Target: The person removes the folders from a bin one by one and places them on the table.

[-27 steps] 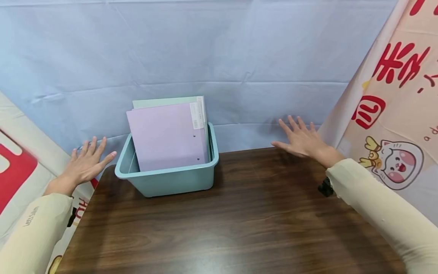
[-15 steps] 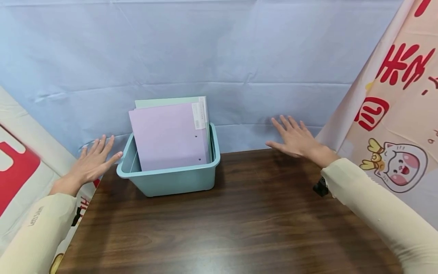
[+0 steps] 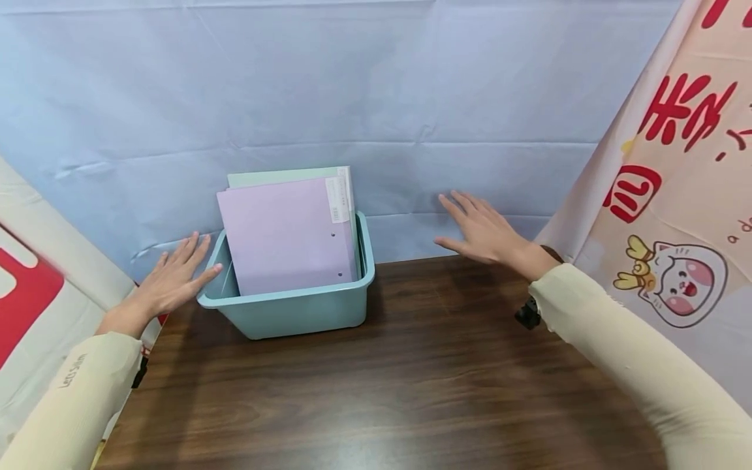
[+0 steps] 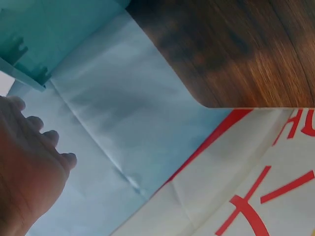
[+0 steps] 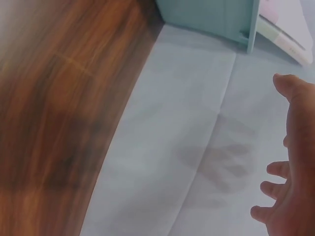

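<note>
My left grip (image 3: 167, 284), a bare hand, is wide, fingers spread, holding nothing; its thumb overlaps the left rim of a teal bin (image 3: 288, 316) in the head view, and I cannot tell whether it touches. My right grip (image 3: 487, 232), equally wide and holding nothing, is well apart, to the right of the bin. The bin stands near the back left corner of the surface (image 3: 411, 378), with a lilac folder (image 3: 288, 235) on end in it, in front of a pale green folder (image 3: 264, 179).

I judge three risks. Both folders rise well above the rim, so a jolt or tilt of the bin could topple them. A push from the front could send the bin over the back edge, close behind it. The left thumb, swung inward, could knock the rim and skew the bin.

The surface is dark brown, wood-grained and shiny toward the front, and may let the bin slide. Behind it hangs creased pale blue cloth (image 3: 376, 85); on the right, a peach, red-lettered banner (image 3: 699, 196) with a smiling cartoon (image 3: 681, 284); on the left, a white banner (image 3: 26, 294) marked in red.
</note>
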`<state>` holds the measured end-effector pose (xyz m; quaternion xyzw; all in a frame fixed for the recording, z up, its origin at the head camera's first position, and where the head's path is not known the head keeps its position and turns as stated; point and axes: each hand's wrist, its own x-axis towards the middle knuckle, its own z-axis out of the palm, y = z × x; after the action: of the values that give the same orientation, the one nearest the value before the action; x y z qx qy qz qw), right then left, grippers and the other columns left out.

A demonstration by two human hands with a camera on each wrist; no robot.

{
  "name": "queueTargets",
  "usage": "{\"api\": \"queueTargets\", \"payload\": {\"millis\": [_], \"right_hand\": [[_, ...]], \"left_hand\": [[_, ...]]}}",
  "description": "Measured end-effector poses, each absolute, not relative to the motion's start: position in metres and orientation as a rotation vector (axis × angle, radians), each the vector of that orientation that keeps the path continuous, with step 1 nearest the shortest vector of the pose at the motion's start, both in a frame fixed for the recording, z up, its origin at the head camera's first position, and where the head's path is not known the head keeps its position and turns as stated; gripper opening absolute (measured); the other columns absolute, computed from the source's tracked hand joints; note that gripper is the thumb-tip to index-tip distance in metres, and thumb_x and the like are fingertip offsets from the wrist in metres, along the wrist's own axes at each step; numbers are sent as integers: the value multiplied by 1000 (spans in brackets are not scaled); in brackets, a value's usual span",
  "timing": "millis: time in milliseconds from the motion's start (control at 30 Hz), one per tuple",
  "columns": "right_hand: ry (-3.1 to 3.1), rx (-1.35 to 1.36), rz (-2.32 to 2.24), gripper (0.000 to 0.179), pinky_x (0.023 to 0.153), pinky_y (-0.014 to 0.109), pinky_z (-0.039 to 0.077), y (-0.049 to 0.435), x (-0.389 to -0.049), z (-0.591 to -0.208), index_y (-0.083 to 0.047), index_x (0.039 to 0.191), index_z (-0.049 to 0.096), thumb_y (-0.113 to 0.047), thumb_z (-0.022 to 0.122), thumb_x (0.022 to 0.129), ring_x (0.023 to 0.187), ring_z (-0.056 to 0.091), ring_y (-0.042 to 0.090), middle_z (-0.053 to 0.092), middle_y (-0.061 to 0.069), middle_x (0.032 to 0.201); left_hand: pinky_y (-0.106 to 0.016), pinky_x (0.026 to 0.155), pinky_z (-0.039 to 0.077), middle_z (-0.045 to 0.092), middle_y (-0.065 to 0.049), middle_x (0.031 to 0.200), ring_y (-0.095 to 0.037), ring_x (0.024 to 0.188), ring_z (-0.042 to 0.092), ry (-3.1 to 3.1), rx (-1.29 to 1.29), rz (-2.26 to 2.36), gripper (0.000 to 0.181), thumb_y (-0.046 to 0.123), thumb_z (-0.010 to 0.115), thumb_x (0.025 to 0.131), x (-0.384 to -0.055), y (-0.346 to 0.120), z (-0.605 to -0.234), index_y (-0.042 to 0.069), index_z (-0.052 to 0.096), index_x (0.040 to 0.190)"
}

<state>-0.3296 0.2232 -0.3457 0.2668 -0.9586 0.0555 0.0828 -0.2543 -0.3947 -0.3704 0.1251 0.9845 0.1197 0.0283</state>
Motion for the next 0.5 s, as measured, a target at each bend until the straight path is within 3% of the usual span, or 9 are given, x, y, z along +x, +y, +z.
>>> {"api": "queueTargets", "payload": {"millis": [500], "right_hand": [[-2734,1027,328,89,123,66,28,168,-335,-335,-12,170,23,-53,65,103,158,25,43,25,23,172]], "left_hand": [[-72,124,-3,-9,-20,177,-44,163,-5,3017,418,369,88,60,37,111,-261,-381,-373,9,-3,170]]}}
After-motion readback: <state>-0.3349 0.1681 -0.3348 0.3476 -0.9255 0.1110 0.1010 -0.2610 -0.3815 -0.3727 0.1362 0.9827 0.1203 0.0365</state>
